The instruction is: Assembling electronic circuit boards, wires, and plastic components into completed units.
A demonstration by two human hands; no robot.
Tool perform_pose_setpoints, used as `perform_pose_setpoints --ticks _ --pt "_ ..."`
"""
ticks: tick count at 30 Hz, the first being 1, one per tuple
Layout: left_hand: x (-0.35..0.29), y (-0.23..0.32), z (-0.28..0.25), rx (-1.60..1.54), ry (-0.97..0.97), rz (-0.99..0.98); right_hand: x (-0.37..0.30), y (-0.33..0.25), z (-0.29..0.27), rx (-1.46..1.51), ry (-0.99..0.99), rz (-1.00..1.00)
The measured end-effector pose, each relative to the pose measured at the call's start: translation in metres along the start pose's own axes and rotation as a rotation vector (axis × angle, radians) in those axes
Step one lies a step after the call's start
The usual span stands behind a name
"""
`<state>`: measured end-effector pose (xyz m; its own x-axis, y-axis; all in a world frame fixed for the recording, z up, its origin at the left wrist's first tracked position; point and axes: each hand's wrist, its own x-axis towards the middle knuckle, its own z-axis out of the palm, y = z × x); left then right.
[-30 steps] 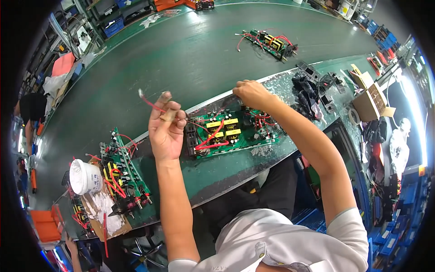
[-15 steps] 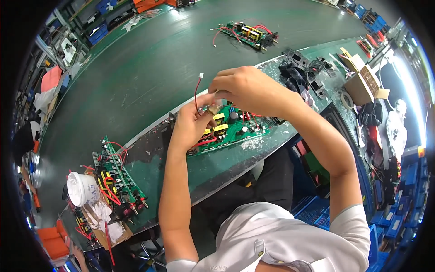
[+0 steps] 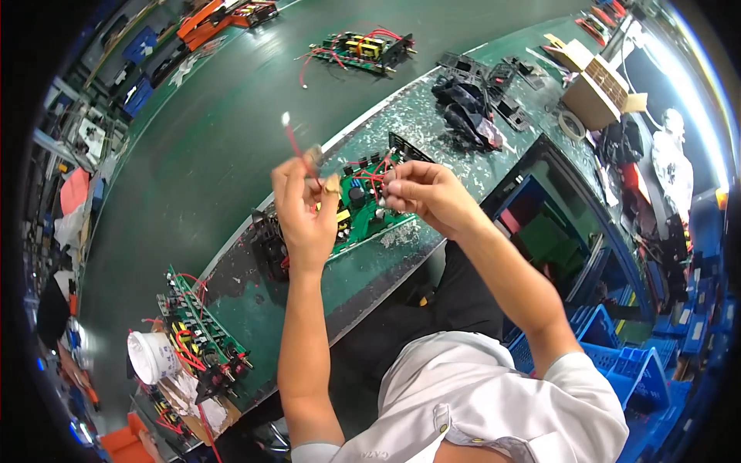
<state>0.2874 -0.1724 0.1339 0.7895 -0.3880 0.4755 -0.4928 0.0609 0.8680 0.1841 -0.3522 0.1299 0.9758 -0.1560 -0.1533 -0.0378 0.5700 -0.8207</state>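
A green circuit board (image 3: pixel 361 219) with yellow-wrapped transformers, dark capacitors and red wires lies on the bench in front of me. Above its left part my left hand (image 3: pixel 303 220) is closed on a red wire lead (image 3: pixel 292 143). The lead's white plug sticks up, and small tan and metallic pieces, blurred, show at the fingertips. My right hand (image 3: pixel 428 197) pinches at the thin red wires (image 3: pixel 377 176) over the board's right part. A small white piece shows below its fingertips. Exactly what sits between those fingers is partly hidden.
Another wired board (image 3: pixel 359 52) lies on the green surface beyond. At the left stand more boards (image 3: pixel 202 332) and a white tub (image 3: pixel 152 357). Black plastic parts (image 3: pixel 467 108), a tape roll (image 3: pixel 571 125) and a cardboard box (image 3: pixel 596 92) lie to the right. Blue crates (image 3: pixel 617 363) stand lower right.
My hands were together at the small part; they have come apart. The right hand has moved down to the red wires on the board, while the left keeps the lead. The view has shifted.
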Motion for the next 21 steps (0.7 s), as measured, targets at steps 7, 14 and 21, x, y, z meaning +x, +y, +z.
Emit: perform_pose_setpoints --ticks 7,14,21 --pt "-0.007 0.009 0.002 -0.205 -0.351 -0.503 0.000 0.033 -0.009 0.281 0.117 -0.121" --pt "-0.009 -0.003 -0.002 -0.190 -0.387 -0.541 0.001 0.043 0.000 0.178 0.056 -0.194" --pt "-0.011 -0.006 0.001 -0.261 -0.293 -0.465 -0.003 0.044 0.006 -0.198 0.051 -0.046"
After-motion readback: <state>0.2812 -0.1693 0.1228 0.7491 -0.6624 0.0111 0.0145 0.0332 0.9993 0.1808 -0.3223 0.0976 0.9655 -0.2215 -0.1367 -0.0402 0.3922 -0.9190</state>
